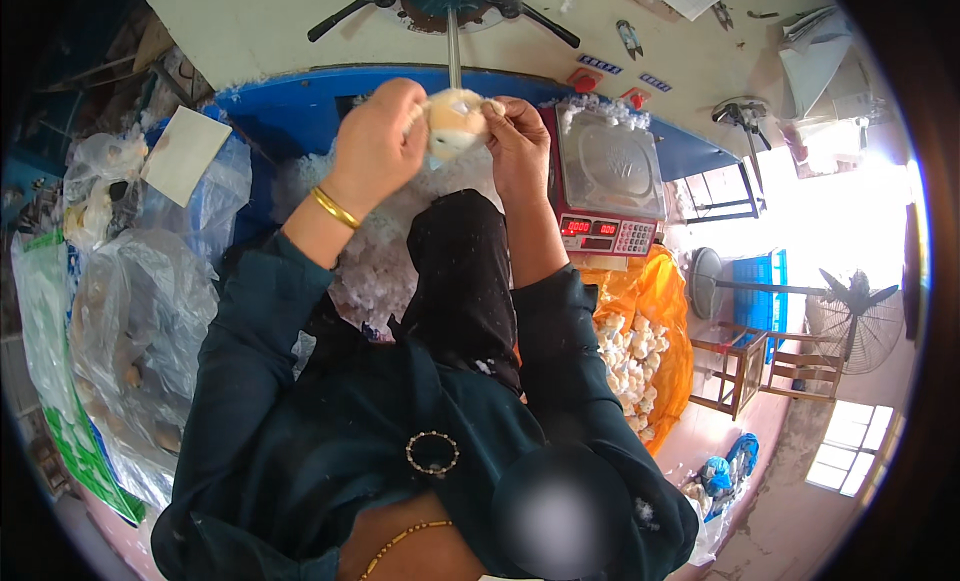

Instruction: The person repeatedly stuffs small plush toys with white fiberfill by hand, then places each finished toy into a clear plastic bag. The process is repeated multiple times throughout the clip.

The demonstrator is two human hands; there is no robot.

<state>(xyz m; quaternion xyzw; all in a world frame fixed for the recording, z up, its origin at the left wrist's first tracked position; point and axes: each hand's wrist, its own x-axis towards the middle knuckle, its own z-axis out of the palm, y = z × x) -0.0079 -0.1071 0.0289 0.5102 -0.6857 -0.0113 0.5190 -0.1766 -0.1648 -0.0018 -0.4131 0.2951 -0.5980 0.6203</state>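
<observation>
Plush piece [456,127] sits between left fingers [403,106] and right fingers [507,127].

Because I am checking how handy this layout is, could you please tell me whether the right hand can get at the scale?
Probably yes: the scale sits just right of the right hand, with nothing visible between, though that hand is pinching the plush piece.

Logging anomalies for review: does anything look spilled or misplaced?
Yes: white tufts lie at the far edge of the scale and on dark clothing, apparently strayed from the fluff heap below the plush piece.
</observation>
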